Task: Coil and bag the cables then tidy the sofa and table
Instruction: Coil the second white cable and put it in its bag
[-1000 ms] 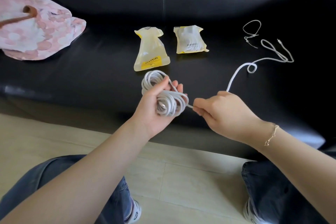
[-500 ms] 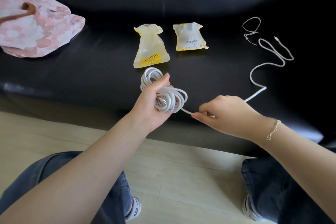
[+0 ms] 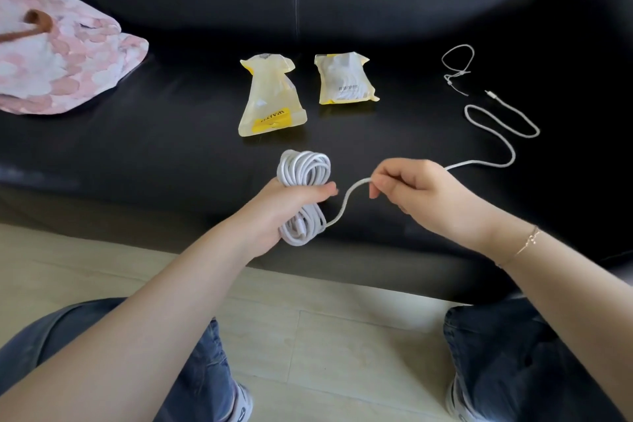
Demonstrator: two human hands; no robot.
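White cable coil [image 3: 304, 178] gripped in left hand [image 3: 287, 207] — loose strand [image 3: 349, 199] pinched by right hand [image 3: 418, 192].

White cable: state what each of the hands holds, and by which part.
The left hand grips the white cable's coiled bundle round its middle. The right hand pinches the loose run just past the coil.

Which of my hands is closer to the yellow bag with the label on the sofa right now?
Left. Your left hand, gripping the coiled cable, sits just in front of the labelled yellow bag. Your right hand pinches the loose cable further off to the right.
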